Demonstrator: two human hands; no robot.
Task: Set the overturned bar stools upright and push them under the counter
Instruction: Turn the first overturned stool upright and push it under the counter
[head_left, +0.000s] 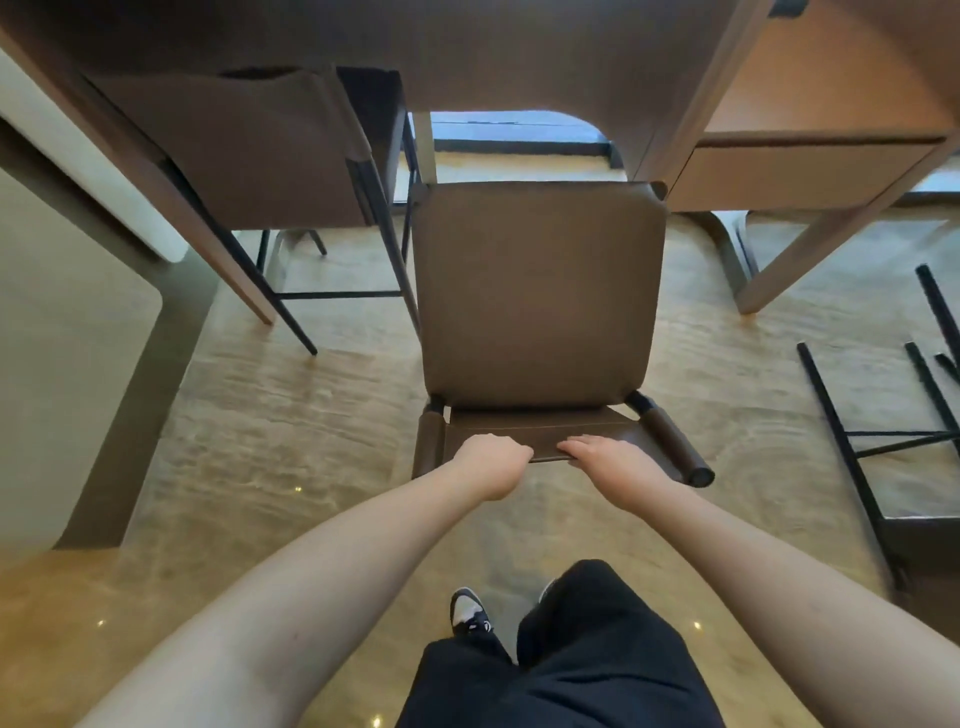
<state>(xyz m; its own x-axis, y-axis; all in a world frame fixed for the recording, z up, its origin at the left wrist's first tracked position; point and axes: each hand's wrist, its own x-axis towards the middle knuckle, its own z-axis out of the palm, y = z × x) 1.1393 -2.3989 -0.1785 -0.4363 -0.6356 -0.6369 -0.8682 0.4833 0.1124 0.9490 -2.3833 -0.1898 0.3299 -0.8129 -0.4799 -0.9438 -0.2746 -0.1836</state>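
A brown leather bar stool (537, 291) stands upright in front of me, its seat facing up and its front edge just under the brown counter (493, 52). Both my hands hold the top of its low backrest (545, 434): my left hand (491, 462) curls over the left part, my right hand (610, 460) lies over the right part. A second upright stool (244, 150) sits tucked under the counter to the left. At the right edge, another stool (893, 441) lies overturned on the floor, black metal legs pointing away.
The floor (291, 415) is glossy beige stone. A pale wall panel (62, 332) borders the left. A wooden counter leg (810, 260) slants down on the right, near the overturned stool. My black trousers and one shoe (470, 613) show below.
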